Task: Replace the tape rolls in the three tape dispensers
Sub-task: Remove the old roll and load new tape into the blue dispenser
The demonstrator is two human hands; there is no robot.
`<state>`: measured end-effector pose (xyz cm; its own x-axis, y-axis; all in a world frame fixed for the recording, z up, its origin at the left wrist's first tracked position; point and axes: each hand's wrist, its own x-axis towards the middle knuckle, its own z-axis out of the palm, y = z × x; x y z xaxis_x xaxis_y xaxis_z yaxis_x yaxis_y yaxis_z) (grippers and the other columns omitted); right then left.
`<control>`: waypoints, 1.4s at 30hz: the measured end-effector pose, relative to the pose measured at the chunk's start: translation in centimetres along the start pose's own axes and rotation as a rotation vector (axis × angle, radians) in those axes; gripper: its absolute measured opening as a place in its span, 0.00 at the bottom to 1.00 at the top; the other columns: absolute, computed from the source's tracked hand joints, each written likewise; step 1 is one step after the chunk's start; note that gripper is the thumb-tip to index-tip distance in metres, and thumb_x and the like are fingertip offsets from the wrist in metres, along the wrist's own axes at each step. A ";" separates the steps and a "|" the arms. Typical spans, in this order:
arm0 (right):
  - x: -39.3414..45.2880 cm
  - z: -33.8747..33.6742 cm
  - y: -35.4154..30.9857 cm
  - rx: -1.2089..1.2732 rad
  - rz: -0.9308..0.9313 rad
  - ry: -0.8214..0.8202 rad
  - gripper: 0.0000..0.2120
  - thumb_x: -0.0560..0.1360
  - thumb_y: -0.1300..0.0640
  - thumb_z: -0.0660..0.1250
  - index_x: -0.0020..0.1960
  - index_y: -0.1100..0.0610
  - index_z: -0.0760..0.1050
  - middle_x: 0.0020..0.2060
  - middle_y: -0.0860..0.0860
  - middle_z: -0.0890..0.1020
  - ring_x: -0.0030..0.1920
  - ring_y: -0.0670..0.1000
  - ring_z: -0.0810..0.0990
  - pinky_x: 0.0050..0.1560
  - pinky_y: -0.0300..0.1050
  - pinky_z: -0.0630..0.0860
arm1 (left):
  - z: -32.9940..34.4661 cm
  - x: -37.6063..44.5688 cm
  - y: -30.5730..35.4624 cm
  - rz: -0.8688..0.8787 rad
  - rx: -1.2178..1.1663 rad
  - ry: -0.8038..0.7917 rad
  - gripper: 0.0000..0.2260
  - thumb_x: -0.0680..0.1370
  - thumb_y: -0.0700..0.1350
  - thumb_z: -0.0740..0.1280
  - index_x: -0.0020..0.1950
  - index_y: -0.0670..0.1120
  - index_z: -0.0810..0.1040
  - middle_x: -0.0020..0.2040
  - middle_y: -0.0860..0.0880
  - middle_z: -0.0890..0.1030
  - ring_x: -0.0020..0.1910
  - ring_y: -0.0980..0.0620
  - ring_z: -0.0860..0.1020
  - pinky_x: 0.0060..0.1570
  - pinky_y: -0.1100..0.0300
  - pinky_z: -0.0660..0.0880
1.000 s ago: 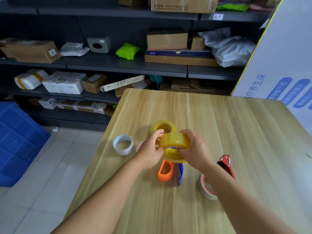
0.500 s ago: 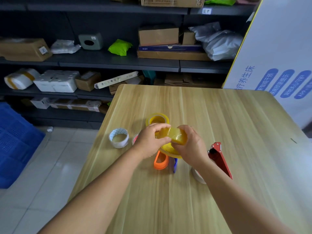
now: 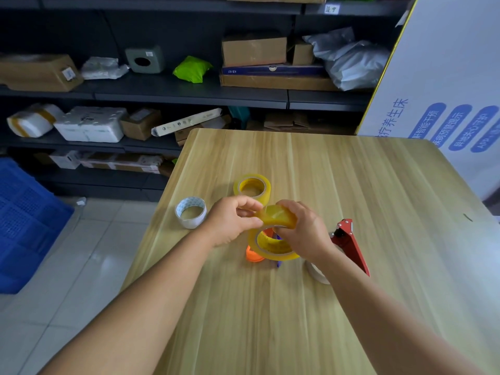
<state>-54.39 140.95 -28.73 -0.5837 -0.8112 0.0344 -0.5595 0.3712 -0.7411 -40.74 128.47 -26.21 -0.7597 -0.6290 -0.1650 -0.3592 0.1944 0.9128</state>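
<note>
Both the left hand (image 3: 232, 220) and right hand (image 3: 303, 231) pinched a yellow tape roll (image 3: 277, 216) above the surface's middle (over the orange dispenser (image 3: 253, 255)); picking at its end risked tearing

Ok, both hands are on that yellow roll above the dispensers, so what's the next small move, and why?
Probably pick at the roll's edge to free the tape end. The left hand pinches the rim of the held yellow roll while the right hand steadies it. It is not seated in any dispenser yet: it sits above another yellow roll and the orange dispenser.
</note>
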 end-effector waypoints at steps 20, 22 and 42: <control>-0.8 1.0 -1.4 -0.154 -0.087 0.069 0.26 0.65 0.57 0.76 0.61 0.58 0.72 0.53 0.53 0.75 0.55 0.54 0.71 0.51 0.40 0.65 | 1.4 0.7 -0.6 -0.384 -0.207 0.207 0.10 0.75 0.44 0.69 0.44 0.36 0.81 0.40 0.41 0.80 0.40 0.46 0.78 0.57 0.45 0.77; -0.9 1.1 -1.4 -0.176 -0.105 0.057 0.26 0.66 0.57 0.76 0.61 0.58 0.72 0.53 0.53 0.74 0.55 0.54 0.70 0.51 0.40 0.64 | 1.5 0.9 -0.6 -0.393 -0.196 0.226 0.11 0.74 0.44 0.71 0.48 0.36 0.82 0.41 0.41 0.80 0.41 0.46 0.77 0.57 0.44 0.77; -1.0 0.8 -0.2 -0.110 -0.126 -0.038 0.25 0.66 0.59 0.74 0.62 0.55 0.73 0.52 0.48 0.74 0.53 0.52 0.73 0.48 0.39 0.66 | 2.1 2.2 -1.9 -0.575 -0.126 0.068 0.09 0.78 0.46 0.65 0.42 0.41 0.75 0.37 0.44 0.77 0.35 0.48 0.74 0.43 0.55 0.77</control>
<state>-53.19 141.37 -29.11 -0.4836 -0.8701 0.0950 -0.6887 0.3112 -0.6549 -42.83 128.33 -29.10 -0.4238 -0.6546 -0.6260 -0.6327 -0.2806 0.7218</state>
